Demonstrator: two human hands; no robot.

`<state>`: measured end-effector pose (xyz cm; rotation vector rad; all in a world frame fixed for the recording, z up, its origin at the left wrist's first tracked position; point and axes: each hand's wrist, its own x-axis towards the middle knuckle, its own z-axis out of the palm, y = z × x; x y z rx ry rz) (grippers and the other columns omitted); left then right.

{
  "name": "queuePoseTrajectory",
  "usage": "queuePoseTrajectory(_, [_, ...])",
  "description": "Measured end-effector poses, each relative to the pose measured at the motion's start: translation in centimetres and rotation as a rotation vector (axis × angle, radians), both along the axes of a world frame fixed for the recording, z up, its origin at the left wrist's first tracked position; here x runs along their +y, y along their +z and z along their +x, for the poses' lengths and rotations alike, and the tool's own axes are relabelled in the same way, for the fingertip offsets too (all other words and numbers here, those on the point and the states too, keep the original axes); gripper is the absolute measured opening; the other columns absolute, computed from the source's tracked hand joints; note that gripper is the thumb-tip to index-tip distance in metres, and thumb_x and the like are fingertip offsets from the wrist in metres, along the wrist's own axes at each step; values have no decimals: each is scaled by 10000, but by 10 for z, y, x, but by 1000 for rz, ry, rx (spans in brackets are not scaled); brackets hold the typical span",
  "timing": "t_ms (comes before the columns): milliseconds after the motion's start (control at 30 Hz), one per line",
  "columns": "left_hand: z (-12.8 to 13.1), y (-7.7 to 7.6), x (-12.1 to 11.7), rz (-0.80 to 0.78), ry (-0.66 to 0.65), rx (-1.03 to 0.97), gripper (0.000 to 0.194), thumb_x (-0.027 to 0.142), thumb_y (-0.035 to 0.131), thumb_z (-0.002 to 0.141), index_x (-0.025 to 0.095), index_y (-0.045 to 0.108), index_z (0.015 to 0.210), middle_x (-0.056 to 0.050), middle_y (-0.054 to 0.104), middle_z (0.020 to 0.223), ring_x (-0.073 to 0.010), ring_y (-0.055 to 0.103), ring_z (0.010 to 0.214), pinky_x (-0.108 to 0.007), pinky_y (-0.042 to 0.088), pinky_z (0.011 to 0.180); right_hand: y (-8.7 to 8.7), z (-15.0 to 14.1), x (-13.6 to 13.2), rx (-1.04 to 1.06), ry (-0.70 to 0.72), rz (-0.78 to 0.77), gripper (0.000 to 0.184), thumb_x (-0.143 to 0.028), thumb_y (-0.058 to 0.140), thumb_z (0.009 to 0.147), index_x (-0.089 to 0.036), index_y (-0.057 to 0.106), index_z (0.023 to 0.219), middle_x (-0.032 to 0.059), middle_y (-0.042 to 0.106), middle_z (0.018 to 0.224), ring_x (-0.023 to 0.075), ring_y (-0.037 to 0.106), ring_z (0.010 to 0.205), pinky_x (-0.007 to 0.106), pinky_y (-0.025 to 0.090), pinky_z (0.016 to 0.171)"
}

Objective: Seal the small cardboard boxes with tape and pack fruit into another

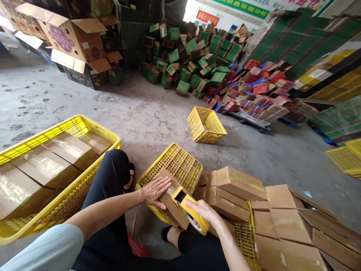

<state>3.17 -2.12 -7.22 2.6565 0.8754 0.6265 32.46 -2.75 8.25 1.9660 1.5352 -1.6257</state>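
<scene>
A cardboard box lies on an upturned yellow plastic crate between my knees. My left hand rests flat on the box's left part, fingers stretched out, pressing the cardboard. In my right hand is a yellow tape dispenser, its head against the top of the box. A strip of clear tape runs from the dispenser's head toward my left fingertips. The roll in the dispenser is partly covered by my fingers.
At left stands a long yellow crate holding several taped boxes. More cardboard boxes are stacked at right. Ahead sits a small yellow crate. Green boxes and red and blue boxes lie heaped behind.
</scene>
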Motion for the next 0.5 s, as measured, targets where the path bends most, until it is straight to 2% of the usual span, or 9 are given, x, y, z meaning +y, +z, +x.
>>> queuePoseTrajectory(167, [-1, 0, 0, -11, -2, 26, 1165, 855, 453, 911, 72, 70, 1684, -253, 178, 1712, -380, 181, 1600, -507, 185, 1296, 5, 15, -10, -21, -8, 24, 556, -668, 548, 953, -164, 648, 739, 83, 663, 535, 191, 654, 455, 257, 563, 457])
queuePoseTrajectory(333, [4, 4, -3, -37, -6, 58, 1249, 906, 459, 860, 65, 44, 1684, -272, 156, 1709, -414, 169, 1595, -543, 182, 1290, 0, 15, -11, -48, -37, 89, 521, -647, 573, 946, -174, 639, 739, 91, 668, 560, 202, 671, 485, 251, 546, 448])
queuePoseTrajectory(500, [21, 10, -7, -67, -125, 78, 1299, 909, 491, 841, 56, -14, 1680, -287, 111, 1709, -416, 153, 1597, -526, 188, 1293, 0, 14, -16, -36, -47, 102, 522, -663, 583, 919, -173, 639, 748, 73, 673, 586, 199, 670, 500, 259, 542, 446])
